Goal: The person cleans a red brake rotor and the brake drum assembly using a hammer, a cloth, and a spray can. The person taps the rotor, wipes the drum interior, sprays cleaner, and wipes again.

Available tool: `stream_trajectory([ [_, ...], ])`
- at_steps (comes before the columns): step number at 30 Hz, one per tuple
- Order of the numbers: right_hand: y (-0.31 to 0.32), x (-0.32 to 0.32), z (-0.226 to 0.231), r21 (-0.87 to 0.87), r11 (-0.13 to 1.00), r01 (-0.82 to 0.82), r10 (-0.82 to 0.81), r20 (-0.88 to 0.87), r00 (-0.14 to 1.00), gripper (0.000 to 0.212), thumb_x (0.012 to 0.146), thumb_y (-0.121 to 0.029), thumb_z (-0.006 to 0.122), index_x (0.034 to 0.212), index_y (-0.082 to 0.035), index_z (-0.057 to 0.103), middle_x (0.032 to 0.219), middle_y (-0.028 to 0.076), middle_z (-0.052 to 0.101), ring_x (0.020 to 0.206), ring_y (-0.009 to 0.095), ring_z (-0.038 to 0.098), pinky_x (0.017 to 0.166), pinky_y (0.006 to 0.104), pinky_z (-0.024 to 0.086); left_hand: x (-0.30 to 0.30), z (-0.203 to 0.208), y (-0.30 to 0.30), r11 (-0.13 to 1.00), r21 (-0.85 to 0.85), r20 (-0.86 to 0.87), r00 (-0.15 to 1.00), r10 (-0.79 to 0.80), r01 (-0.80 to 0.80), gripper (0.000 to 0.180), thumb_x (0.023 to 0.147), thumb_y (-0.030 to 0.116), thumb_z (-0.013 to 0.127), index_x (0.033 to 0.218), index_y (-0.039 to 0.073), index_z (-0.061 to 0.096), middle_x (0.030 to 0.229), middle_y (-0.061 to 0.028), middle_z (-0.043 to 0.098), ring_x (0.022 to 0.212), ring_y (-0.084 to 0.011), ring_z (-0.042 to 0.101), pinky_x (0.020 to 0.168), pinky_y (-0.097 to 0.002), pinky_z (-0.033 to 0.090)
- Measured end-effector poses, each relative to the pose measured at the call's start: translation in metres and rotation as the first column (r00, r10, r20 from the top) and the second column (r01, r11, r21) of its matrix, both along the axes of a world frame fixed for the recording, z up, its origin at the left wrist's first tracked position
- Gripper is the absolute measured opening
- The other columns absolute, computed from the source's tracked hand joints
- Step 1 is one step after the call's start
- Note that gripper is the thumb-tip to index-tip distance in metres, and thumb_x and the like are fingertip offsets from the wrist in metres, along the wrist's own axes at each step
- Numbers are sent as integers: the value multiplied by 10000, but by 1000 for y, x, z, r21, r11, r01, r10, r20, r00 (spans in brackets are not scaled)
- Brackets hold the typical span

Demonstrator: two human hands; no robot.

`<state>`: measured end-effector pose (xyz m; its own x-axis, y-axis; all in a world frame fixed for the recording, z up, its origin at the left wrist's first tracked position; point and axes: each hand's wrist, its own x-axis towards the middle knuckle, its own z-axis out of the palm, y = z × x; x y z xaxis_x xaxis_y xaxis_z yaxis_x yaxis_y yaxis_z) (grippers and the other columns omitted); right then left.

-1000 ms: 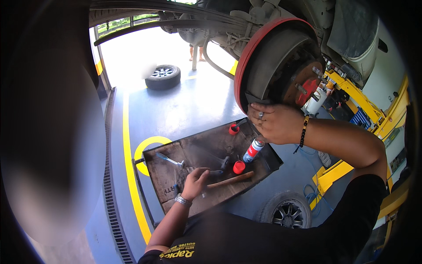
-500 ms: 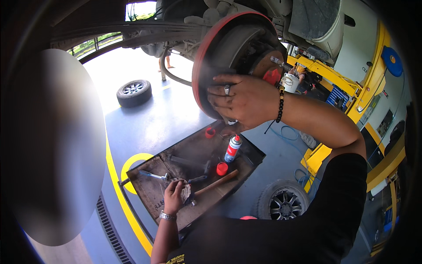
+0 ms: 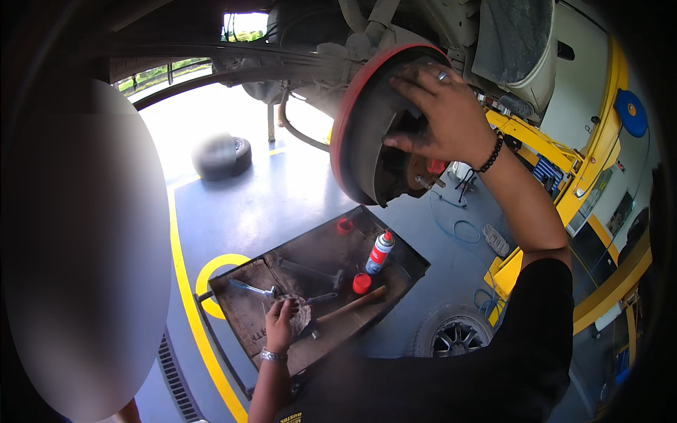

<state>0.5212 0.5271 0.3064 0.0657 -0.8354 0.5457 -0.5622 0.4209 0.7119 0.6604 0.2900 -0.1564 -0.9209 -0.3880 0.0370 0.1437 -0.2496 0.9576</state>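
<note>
A drum brake assembly with a red-edged backing plate (image 3: 347,127) hangs under the raised vehicle. My right hand (image 3: 448,116) rests over its dark inner parts, fingers spread along the top and thumb lower down; contact under the palm is hidden. Below and left, my left hand (image 3: 281,328) has its fingers closed on a crumpled grey-brown rag (image 3: 300,316) above a dark tray (image 3: 243,326). Around it lie a wooden-handled tool (image 3: 352,310), a ratchet (image 3: 252,288) and a dark hammer-like tool (image 3: 310,273). A spray can (image 3: 380,252) stands beside a red cap (image 3: 362,283).
A second red cap (image 3: 344,225) sits at the tray's far edge. One wheel (image 3: 455,335) lies right of the tray, another (image 3: 222,156) farther off on the left. Yellow lift arms (image 3: 529,137) and a blue hose (image 3: 462,229) are at the right. A blurred pale oval covers the left side.
My right hand has gone from the lower left edge of the brake up and right onto its inner parts. My left hand keeps the rag over the tray. The view has shifted slightly.
</note>
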Motion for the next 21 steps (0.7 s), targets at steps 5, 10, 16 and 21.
stream_trajectory([
  [5, 4, -13, 26, -204, 939, 277, -236, 204, 950, 716, 767, -654, 669, 1141, -43, 674, 1147, 126, 662, 1053, 293, 655, 1034, 434, 430, -14, 12, 18, 997, -28, -29, 997, -78, 77, 312, 1012, 250, 561, 1105, -34, 651, 987, -88, 701, 890, -139, 646, 809, -284, 497],
  [10, -5, 10, -4, 108, 994, 29, -17, -105, 994, 754, 773, -684, 630, 1149, -31, 663, 1108, 146, 656, 1039, 312, 641, 1019, 455, 419, -24, -1, 28, 986, -115, -16, 992, -122, 120, 337, 1025, 278, 525, 1123, -22, 644, 992, -90, 692, 914, -163, 660, 832, -297, 501],
  [16, -13, 9, -65, 363, 930, 50, -24, -77, 997, 744, 762, -605, 663, 1176, 13, 631, 1179, 165, 640, 1134, 319, 600, 1098, 458, 357, -17, 1, 29, 980, -145, 36, 991, -132, 136, 341, 1019, 290, 544, 1119, -13, 667, 955, -61, 692, 876, -114, 619, 797, -271, 488],
  [21, -22, 8, -41, 208, 966, 156, -108, -223, 969, 634, 871, -565, 543, 1103, 11, 670, 1203, 168, 646, 1201, 273, 574, 1155, 434, 296, -10, -2, 25, 985, -116, 8, 992, -129, 129, 348, 1023, 283, 535, 1114, -31, 657, 962, -65, 691, 889, -121, 621, 804, -276, 487],
])
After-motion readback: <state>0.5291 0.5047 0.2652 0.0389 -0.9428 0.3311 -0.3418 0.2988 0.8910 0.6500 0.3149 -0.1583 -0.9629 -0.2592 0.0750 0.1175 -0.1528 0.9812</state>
